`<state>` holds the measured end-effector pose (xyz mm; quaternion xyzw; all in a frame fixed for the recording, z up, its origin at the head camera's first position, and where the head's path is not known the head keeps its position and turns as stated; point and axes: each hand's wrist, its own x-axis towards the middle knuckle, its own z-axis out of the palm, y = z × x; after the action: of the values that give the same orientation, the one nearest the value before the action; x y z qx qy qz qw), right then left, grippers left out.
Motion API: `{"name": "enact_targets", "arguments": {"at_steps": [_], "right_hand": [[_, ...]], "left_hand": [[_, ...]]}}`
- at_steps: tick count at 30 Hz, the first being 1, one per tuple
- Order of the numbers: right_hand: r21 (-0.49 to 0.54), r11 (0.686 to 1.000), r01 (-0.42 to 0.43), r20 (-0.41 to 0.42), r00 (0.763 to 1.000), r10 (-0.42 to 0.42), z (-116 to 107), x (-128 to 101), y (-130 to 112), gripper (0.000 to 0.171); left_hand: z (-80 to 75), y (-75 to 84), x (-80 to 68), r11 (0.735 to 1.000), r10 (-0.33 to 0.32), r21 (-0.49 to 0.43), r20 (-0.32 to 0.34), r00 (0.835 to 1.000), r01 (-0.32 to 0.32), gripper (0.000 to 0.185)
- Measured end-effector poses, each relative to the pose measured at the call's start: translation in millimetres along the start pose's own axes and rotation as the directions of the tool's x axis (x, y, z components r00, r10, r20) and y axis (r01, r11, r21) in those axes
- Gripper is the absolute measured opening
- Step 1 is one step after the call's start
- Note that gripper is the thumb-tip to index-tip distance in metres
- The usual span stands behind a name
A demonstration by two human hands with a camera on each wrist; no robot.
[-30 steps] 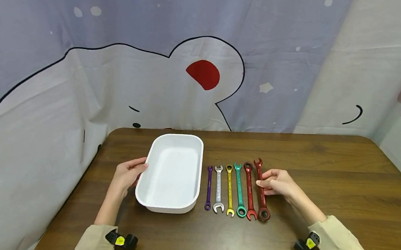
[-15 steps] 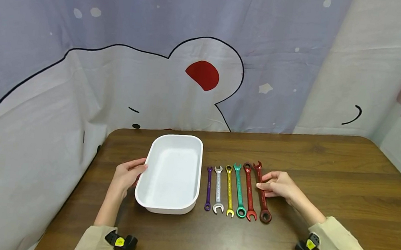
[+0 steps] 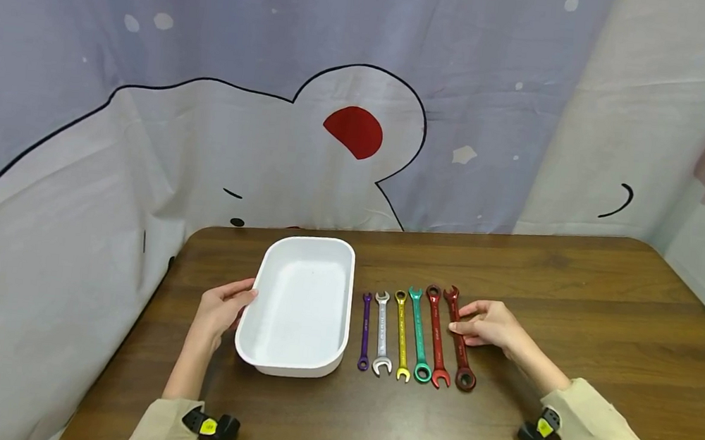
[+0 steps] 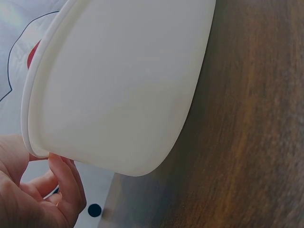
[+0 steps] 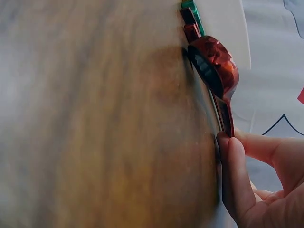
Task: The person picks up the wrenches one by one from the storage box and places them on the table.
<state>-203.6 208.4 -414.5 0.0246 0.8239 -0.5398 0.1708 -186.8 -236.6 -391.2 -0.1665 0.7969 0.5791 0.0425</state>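
Observation:
A white rectangular tray with rounded corners stands left of the middle of the table, and nothing lies in it. My left hand pinches its left rim, thumb on top and fingers underneath, as the left wrist view shows. To the tray's right, several combination wrenches lie side by side: purple, silver, yellow, green and red. At the row's right end is a dark red wrench. My right hand pinches it near the middle; its ring end faces the right wrist camera.
The brown wooden table reaches back to a hanging printed cloth. A small black camera is strapped to each wrist, on the left sleeve and the right sleeve.
The dark red wrench has come slightly toward me, lining up more closely with the others, with the right hand still pinching it. My left hand keeps its hold on the tray.

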Motion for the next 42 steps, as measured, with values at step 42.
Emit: {"name": "enact_targets", "arguments": {"at_steps": [42], "right_hand": [[-0.261, 0.964, -0.057, 0.054, 0.996, 0.073, -6.2, 4.1, -14.2, 0.033]], "left_hand": [[1.1, 2.5, -3.1, 0.998, 0.006, 0.058, 0.0, 1.0, -0.006, 0.045]]}}
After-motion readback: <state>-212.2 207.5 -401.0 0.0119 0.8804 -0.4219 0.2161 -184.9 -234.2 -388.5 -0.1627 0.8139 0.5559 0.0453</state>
